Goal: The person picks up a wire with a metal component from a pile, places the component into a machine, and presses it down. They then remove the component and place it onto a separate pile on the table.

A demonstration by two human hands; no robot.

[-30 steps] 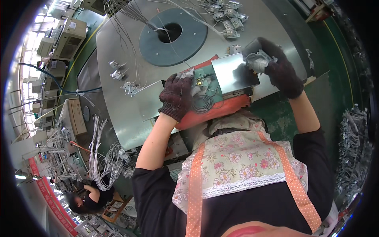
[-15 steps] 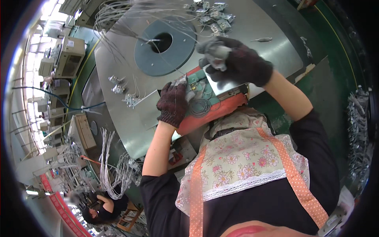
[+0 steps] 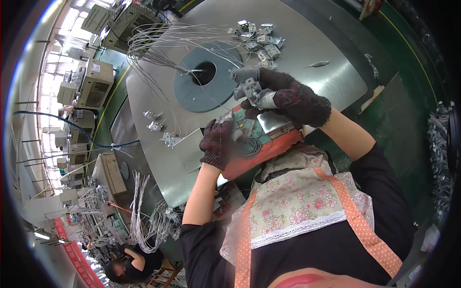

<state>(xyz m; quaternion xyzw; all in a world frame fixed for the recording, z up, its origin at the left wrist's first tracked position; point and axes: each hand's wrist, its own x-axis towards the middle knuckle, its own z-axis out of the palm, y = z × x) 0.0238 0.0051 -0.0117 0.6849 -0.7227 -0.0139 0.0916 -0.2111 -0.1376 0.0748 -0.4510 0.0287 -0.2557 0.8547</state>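
Note:
Dark knitted gloves with grey-wrapped fingertips cover both hands. My right hand [image 3: 300, 101] pinches a small metal part with a bracket [image 3: 250, 88], raised over the far edge of a red-edged work block [image 3: 264, 152]. My left hand [image 3: 217, 142] rests at the block's left side, its fingers closed; whatever they hold is hidden. On the block lie a green fixture [image 3: 246, 126], a coil of thin grey wire [image 3: 251, 147] and a shiny metal plate [image 3: 274, 123] below my right hand.
A grey disc with a central hole [image 3: 185, 93] sits on the metal table [image 3: 312, 43], with long wires [image 3: 168, 36] across it. Several metal parts [image 3: 264, 41] are piled at the back; others [image 3: 153, 122] lie left. A thin tool [image 3: 318, 64] lies right. Another person [image 3: 137, 264] sits lower left.
My right hand has come slightly left and nearer, the metal part now turned and seen clearly. My left hand stays at the block. The whole view has shifted a little.

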